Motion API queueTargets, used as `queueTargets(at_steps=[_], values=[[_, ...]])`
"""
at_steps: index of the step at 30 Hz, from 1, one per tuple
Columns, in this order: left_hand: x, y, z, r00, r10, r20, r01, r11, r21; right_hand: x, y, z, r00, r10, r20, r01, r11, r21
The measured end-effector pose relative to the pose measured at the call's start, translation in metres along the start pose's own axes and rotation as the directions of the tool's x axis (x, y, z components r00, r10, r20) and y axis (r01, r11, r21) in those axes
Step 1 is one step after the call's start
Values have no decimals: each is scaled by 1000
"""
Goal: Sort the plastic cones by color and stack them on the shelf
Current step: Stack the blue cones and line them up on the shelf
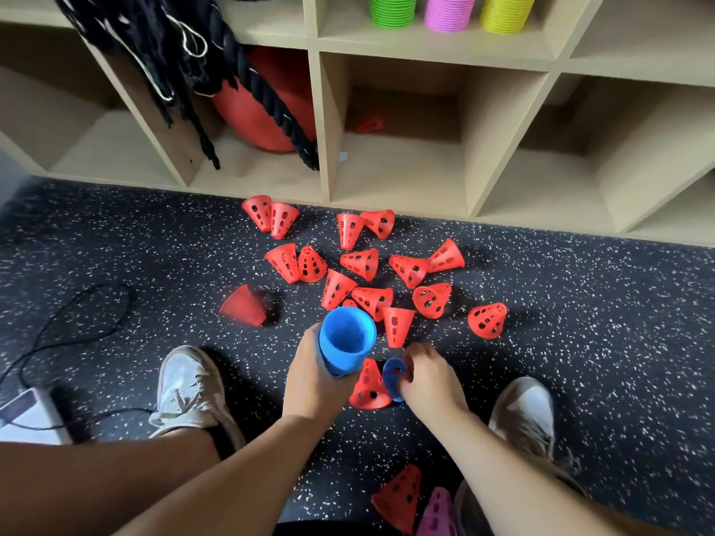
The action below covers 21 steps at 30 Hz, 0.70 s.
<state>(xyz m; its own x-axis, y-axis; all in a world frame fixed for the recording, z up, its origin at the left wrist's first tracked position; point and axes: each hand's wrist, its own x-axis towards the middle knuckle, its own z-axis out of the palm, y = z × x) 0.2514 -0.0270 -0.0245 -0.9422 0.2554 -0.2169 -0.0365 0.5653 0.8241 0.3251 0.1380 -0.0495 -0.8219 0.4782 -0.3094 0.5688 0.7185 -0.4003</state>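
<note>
From the head camera, the left hand [309,377] is wrapped around a tall blue stack [348,342] of nested cones, held mouth-up just above the floor [154,245]. The right hand [433,381], close beside it, has its fingers curled on a single blue cone [391,381] lying on its side. An upright red cone [369,388] stands between the two hands, touching the blue one.

Beyond the hands, toward the shelf [402,176], many red cones [361,263] lie scattered. Behind the right wrist, nearer the body, a purple cone [437,510] lies beside another red one. High above the hands, one shelf compartment holds a green stack [392,9], a pink stack [449,11] and a yellow stack [505,13].

The step in hand looks like gathering blue, and this may be the last loose blue cone, since no other shows. The next move probably calls for lifting the cone clear of the red one, turning it to match the rest and nesting it on the blue stack. The stack can then go up beside the other colours, with red and the stray purple still to sort.
</note>
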Motion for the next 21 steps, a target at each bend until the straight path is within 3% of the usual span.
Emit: queueTargets(at_steps=[5, 12, 18, 21], values=[[10, 2, 3, 1000, 10, 6, -11, 1000, 19, 11, 12, -14, 993, 85, -86, -94, 991, -99], [14, 4, 6, 1000, 4, 31, -4, 1000, 3, 24, 20, -39, 944, 222, -245, -218, 975, 41], [18, -6, 2, 1000, -15, 12, 15, 1000, -27, 37, -11, -65, 905, 283, -318, -149, 911, 385], [22, -8, 0, 1000, -23, -6, 23, 998, -52, 37, -31, -77, 913, 269, -308, -100, 878, 469]])
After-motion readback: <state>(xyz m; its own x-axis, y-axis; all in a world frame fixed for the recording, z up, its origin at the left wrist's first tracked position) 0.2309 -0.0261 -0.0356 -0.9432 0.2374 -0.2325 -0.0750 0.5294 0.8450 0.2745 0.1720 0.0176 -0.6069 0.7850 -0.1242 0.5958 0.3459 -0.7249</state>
